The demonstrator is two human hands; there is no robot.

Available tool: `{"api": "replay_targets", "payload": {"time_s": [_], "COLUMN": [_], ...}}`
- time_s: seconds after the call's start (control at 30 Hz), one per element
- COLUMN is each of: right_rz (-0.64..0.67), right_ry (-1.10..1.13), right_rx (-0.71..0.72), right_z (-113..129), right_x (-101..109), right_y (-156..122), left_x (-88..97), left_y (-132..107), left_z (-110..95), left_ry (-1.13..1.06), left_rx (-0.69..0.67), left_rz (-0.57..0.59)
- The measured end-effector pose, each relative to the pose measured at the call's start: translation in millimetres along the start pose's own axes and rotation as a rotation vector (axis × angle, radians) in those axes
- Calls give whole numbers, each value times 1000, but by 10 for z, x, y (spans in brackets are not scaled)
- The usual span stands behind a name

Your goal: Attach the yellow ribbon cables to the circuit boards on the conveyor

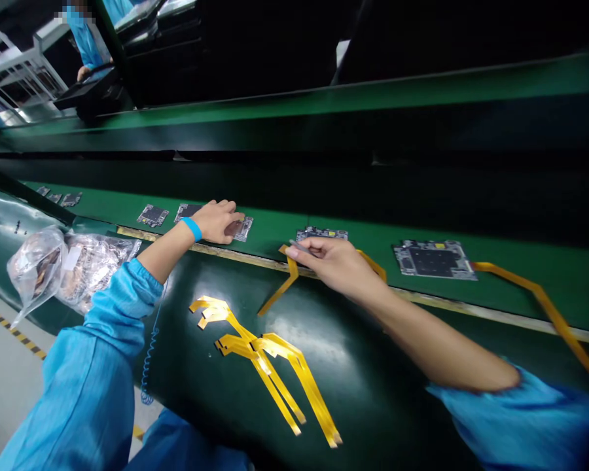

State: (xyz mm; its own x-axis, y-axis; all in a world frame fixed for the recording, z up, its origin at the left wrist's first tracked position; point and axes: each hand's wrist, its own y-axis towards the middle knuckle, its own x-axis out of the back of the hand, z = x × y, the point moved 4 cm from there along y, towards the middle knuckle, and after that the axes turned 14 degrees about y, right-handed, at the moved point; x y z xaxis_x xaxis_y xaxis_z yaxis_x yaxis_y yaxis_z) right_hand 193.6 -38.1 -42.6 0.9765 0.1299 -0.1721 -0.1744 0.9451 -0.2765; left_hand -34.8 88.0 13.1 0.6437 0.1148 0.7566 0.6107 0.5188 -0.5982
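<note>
Plastic bags (pixel 95 265) at 9 o'clock on my feed, likely out of the way. Just past 9, my left grip (pixel 216 222) half-covers a circuit board (pixel 247 229); can't tell if it's grasping. Ribbon cables (pixel 254 348) lie at 6, handy I guess. Mid-dial, my right grip (pixel 338 261) pinches a yellow cable (pixel 293 270), probably for control.
</note>
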Motion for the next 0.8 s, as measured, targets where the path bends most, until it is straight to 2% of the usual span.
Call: {"api": "replay_targets", "payload": {"time_s": [0.17, 0.33, 0.4, 0.57, 0.8], "right_rz": [-17, -59, -66, -83, -87], "right_ry": [36, 6, -10, -37, -71], "right_rx": [4, -36, -45, -83, -88], "right_z": [-158, -258, -283, -334, -375], "right_x": [-82, -59, -28, 22, 24], "right_y": [400, 675, 720, 729, 770], "left_x": [-77, -101, -89, -51, -64], "left_y": [-49, 31, 116, 308, 360], "left_z": [-55, -118, -163, -266, -296], "left_ry": [-42, -148, -184, -199, -233], "left_rx": [77, -81, -134, -202, -259], "left_rz": [-62, -208, -222, -169, -196]}}
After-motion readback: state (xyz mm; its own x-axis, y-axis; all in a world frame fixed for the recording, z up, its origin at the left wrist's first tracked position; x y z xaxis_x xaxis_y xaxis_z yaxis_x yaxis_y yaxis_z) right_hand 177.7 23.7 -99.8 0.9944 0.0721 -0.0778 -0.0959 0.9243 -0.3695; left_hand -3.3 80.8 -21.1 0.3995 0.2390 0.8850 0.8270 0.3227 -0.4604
